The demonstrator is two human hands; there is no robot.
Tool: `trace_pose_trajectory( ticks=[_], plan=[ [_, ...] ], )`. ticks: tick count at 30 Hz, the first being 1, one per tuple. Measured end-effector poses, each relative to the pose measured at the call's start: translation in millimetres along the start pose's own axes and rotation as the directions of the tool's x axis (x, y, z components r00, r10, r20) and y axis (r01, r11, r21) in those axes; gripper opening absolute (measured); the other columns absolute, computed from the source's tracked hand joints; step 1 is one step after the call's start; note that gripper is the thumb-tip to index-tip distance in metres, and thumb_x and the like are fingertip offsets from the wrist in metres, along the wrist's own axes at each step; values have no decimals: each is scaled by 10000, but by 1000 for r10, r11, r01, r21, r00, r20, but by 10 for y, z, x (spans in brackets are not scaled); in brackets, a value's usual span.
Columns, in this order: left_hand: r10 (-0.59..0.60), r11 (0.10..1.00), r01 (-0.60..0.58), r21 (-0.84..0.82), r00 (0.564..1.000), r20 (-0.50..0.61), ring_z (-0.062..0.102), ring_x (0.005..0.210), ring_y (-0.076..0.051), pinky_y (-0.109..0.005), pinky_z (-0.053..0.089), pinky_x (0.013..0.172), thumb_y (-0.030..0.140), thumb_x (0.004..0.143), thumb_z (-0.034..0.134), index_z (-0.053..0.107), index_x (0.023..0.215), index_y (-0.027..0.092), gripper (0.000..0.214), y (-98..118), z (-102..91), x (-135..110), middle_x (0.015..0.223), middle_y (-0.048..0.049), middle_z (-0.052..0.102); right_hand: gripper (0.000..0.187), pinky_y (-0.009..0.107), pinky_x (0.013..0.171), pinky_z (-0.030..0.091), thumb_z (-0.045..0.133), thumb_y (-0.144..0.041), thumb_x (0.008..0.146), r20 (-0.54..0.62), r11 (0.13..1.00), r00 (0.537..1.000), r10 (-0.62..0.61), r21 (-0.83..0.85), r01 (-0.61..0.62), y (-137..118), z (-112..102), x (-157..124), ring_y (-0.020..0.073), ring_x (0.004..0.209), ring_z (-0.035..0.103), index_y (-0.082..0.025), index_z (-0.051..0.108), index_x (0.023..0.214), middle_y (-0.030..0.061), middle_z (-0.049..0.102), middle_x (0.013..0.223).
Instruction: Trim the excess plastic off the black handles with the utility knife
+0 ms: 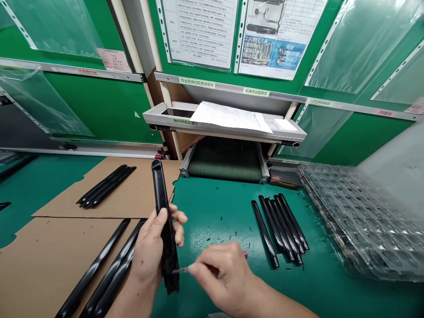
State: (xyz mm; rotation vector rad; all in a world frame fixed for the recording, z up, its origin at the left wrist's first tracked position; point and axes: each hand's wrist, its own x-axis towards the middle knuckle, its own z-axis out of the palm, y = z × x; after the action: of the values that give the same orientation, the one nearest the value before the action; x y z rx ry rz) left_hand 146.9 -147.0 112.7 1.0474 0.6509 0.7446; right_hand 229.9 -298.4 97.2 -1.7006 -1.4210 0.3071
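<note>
My left hand [149, 247] is closed around a long black plastic shell [160, 190], held nearly upright with its hollow inner side towards me. In my right hand [225, 274] is a slim hand tool [181, 270] with a narrow metal blade; a pinkish-red end shows behind my knuckles. The blade's tip meets the lower part of the shell, though the exact contact is hard to make out. Beneath and beside my left forearm, glossy black shells [96, 269] lie on cardboard [39, 251].
More black shells [106, 186] lie at the far left on cardboard, and several [281, 225] on the green tabletop [205, 212] at right. Black scraps dot the tabletop. Clear plastic trays [367, 225] are stacked far right. A conveyor belt [225, 161] sits beneath a shelf [291, 132] with papers.
</note>
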Motion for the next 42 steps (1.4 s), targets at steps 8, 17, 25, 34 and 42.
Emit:
trace_pose_trajectory(
  ticks=[8, 17, 25, 34, 42],
  plan=[
    [-111, 993, 112, -29, 993, 34, 403, 441, -110, -217, 344, 419, 528, 967, 430, 624, 1110, 180, 423, 38, 102, -64, 583, 36, 497, 368, 339, 558, 157, 443, -338, 1014, -130, 839, 938, -321, -498, 219, 173, 89, 18, 133, 530, 425, -205, 524, 680, -7, 512, 588],
    [-144, 978, 141, 156, 990, 8, 391, 452, -113, -220, 335, 434, 620, 931, 434, 635, 1055, 207, 476, -50, 98, -121, 573, 41, 489, 391, 327, 536, 133, 502, -327, 957, 3, 917, 979, -202, -352, 190, 150, -45, 58, 110, 494, 329, -193, 492, 590, -28, 471, 539],
    [-220, 975, 218, 32, 967, 129, 419, 501, -116, -221, 395, 496, 594, 927, 477, 631, 956, 215, 410, 28, 207, -190, 584, 31, 485, 577, 241, 416, 230, 662, -729, 746, 795, 389, 597, -107, 586, -710, 546, 22, 259, 62, 405, 323, -188, 550, 580, -25, 527, 546],
    [-240, 925, 262, -275, 964, 110, 346, 467, -57, -193, 359, 452, 428, 918, 621, 616, 913, 172, 257, 34, 128, -33, 684, 40, 456, 311, 278, 702, 429, 555, -423, 976, 42, 908, 980, 197, 369, -198, 364, -36, -114, 167, 793, 590, -220, 779, 1048, 44, 643, 839],
    [-230, 955, 237, -178, 971, 56, 260, 422, -57, -180, 268, 380, 396, 805, 778, 559, 808, 186, 304, -70, 189, 27, 549, 94, 285, 85, 274, 677, 436, 777, -261, 825, -217, 962, 967, 135, 264, -74, 195, 109, -66, 159, 726, 604, -204, 716, 843, 2, 689, 766]
  ],
)
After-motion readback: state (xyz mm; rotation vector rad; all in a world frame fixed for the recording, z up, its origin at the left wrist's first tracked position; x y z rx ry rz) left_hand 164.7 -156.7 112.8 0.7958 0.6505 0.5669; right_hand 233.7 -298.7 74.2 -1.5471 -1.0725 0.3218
